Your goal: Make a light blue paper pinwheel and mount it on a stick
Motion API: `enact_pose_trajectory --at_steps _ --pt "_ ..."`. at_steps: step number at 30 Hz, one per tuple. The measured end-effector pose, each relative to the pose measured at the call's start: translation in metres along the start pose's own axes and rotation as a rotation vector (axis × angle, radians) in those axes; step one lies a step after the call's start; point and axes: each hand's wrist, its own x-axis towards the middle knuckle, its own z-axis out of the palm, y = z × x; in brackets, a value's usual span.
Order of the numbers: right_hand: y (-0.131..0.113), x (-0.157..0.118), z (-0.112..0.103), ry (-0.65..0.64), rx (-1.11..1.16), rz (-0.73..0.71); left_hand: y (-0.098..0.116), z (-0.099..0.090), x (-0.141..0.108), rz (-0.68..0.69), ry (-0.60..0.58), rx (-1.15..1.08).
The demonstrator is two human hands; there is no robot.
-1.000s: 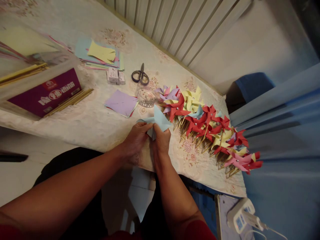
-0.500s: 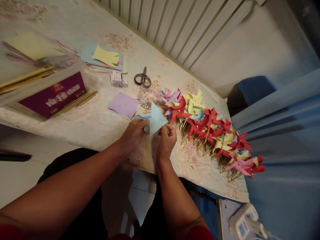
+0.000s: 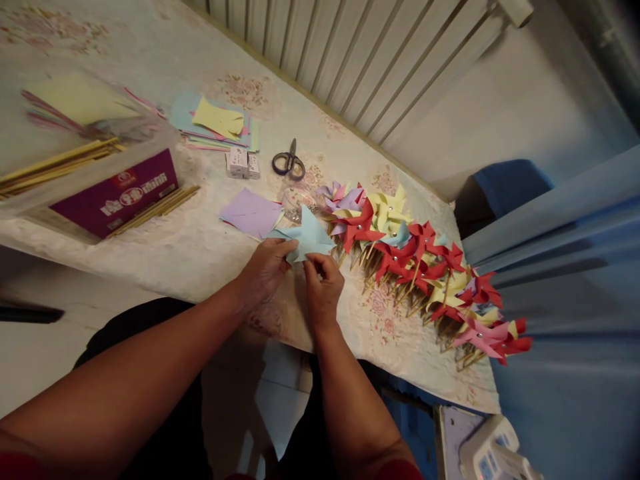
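A light blue paper [image 3: 313, 235] with cut, pointed flaps is held up over the table's near part. My left hand [image 3: 269, 265] grips its left side between thumb and fingers. At its lower edge my right hand [image 3: 324, 283] pinches a flap with the fingertips. Just behind and left lie purple paper squares [image 3: 251, 212]. Beyond the blue paper a clear bag [image 3: 296, 200] of small shiny pieces is partly hidden. Finished pinwheels on sticks, among them a red one [image 3: 360, 227], lie in a row to the right.
Scissors [image 3: 289, 161], small white boxes [image 3: 238, 162] and a coloured paper stack [image 3: 180, 115] lie farther back. A plastic box [image 3: 120, 193] holding sticks stands left, with loose sticks [image 3: 163, 210] beside it. A power strip [image 3: 493, 450] is at lower right, near a blue curtain [image 3: 575, 280].
My right hand has moved left and slightly down, from the blue paper's right corner to its lower edge. The view has shifted slightly.
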Motion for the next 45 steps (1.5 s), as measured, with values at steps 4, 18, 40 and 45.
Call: enact_pose_trajectory --at_steps 4,18,40,45 --pt "-0.004 0.003 0.002 0.017 0.076 0.092 -0.001 0.001 -0.003 -0.014 -0.008 0.025" --pt "-0.005 0.008 0.006 0.149 0.099 0.272 -0.01 0.005 -0.007 -0.028 -0.057 0.11" --pt "-0.004 0.011 0.004 0.106 0.07 0.299 -0.012 0.002 -0.009 -0.03 -0.013 0.178" --pt "-0.003 0.012 0.003 0.101 0.074 0.312 -0.013 0.002 -0.009 -0.034 -0.022 0.185"
